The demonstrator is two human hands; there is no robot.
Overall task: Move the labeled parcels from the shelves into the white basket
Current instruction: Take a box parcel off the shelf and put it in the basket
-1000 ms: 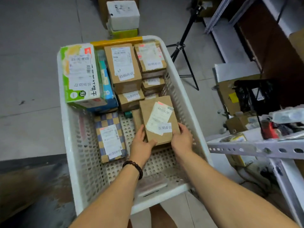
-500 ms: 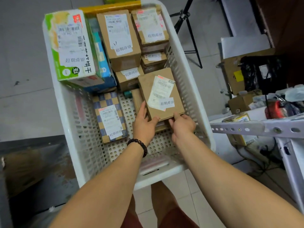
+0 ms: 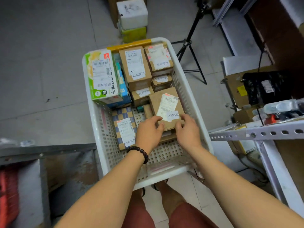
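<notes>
Brown cardboard parcel with a white label (image 3: 164, 101), held low in the white perforated plastic basket (image 3: 93, 112).
Your left hand (image 3: 148, 131) and right hand (image 3: 188, 130) both curl round its near edge, so your fingers hide that edge and its corners. It sits on the basket's right side, atop a flat brown box (image 3: 167, 137) that shows only as a sliver. The label print is too blurred to read, and your forearms cover the basket's near end.
</notes>
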